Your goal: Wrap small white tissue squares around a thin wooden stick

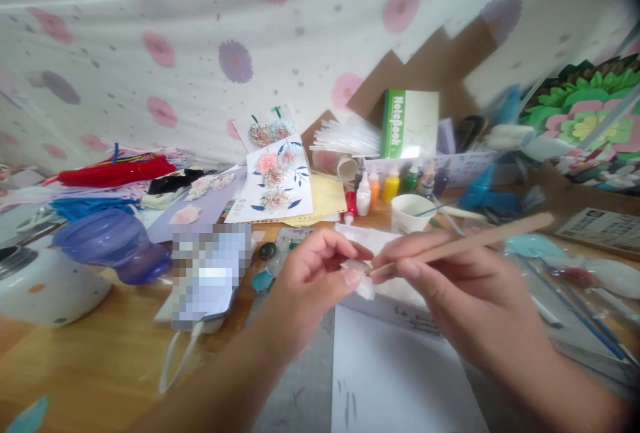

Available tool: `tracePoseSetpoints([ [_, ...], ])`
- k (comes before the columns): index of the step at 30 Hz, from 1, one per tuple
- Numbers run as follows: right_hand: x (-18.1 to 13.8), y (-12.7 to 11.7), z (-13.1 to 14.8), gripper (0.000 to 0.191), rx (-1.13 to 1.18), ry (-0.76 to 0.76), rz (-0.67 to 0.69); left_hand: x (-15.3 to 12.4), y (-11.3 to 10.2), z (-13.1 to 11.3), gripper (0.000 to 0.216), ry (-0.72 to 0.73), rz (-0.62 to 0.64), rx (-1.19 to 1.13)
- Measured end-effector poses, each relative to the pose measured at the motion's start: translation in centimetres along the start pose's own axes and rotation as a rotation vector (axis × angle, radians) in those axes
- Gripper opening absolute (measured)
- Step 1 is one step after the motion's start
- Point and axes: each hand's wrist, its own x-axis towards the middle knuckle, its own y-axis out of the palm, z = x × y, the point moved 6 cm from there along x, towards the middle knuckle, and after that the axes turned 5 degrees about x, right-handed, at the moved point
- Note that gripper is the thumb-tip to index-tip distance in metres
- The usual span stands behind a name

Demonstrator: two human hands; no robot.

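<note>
Between the fingers and thumb of my left hand [320,276] is a small white crumpled piece [367,286], perhaps tissue or thin paper. My right hand [450,273] is closed around a flat wooden stick [490,238], held like a pen. The stick's broad end points up to the right, and its lower tip meets the white piece; whether it presses into it I cannot tell. Beneath both hands lies a white sheet of paper [385,366] with a few dark strokes, partly on a grey mat [293,380].
Behind the hands stand a white paper cup [407,214] with a brush in it and several small paint bottles [391,185]. A phone [210,280] on a stand, with a white cable, is at left beside a purple bowl [117,246]. Brushes [575,310] lie at right.
</note>
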Motion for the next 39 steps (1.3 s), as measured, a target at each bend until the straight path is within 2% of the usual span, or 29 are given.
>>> tracePoseSetpoints([
  [3,0.2,0.2,0.7,0.018,-0.11,-0.052,0.008,0.1,0.0,0.1,0.01,-0.015,-0.036,0.035],
  [5,0.3,0.2,0.7,0.018,-0.136,-0.059,0.02,0.1,0.0,0.1,0.015,-0.018,-0.057,0.082],
  [11,-0.3,-0.4,-1.8,0.013,0.115,0.111,-0.024,0.1,0.0,0.0,0.022,-0.024,-0.073,0.175],
  [15,-0.4,-0.6,-2.0,0.01,0.105,0.141,-0.03,0.1,-0.1,0.0,0.017,-0.036,-0.094,0.182],
  [21,0.3,-0.4,0.1,0.012,-0.124,0.043,0.025,0.2,-0.2,-0.1,0.015,-0.051,-0.136,0.176],
  [31,0.2,-0.4,0.6,0.013,-0.194,-0.008,0.057,0.1,-0.5,-0.5,0.025,-0.02,-0.222,0.164],
  [39,0.1,0.9,2.1,0.027,-0.349,-0.228,0.165,0.2,-0.6,-0.5,0.021,-0.008,-0.214,0.178],
])
